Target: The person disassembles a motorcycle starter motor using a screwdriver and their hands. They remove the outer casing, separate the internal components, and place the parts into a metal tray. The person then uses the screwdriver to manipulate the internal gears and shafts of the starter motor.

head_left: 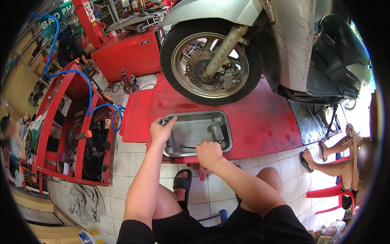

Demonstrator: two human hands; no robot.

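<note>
A rectangular metal tray [198, 155] lies on the red lift platform in front of me. At its left end my left hand [161, 130] is closed around a grey cylindrical metal part [170, 140]; its shiny top end shows above my fingers. My right hand [209, 153] is closed in a fist over the tray's near rim. From it a thin dark rod-like tool [187, 147] points left toward the held part; its handle is hidden in my fist. Inside the tray's right side rests another cylindrical metal part [217, 131], like a small motor housing.
Beyond the tray, a scooter's front wheel [211, 65] stands on the red platform [264, 118]. A red tool cart [73, 175] with a blue air hose [90, 91] is at left. Another person's legs [331, 164] and a red chair [329, 195] are at right.
</note>
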